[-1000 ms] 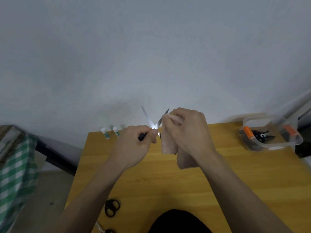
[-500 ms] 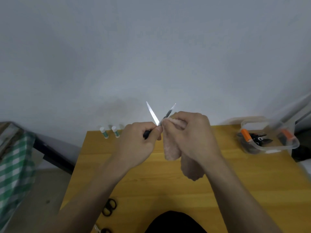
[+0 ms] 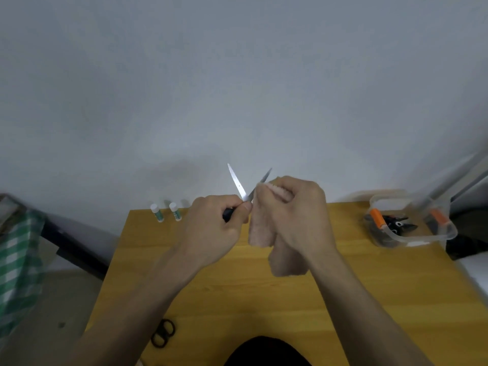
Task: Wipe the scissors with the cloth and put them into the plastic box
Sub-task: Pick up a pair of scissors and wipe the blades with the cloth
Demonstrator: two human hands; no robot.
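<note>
The scissors (image 3: 239,184) are held above the worktop (image 3: 237,294), their dark handle gripped in the left hand (image 3: 211,231), blades spread in a V and pointing up. The pink cloth (image 3: 261,228) is clutched by the right hand (image 3: 293,217), its fingers curled and pinching the fabric against the right-hand blade near the pivot. Compared with half a second ago, little is changed: the cloth is kept at the base of that blade. The plastic box (image 3: 449,232) is seen at the right edge of the worktop, well apart from both hands, with orange-handled tools inside.
</note>
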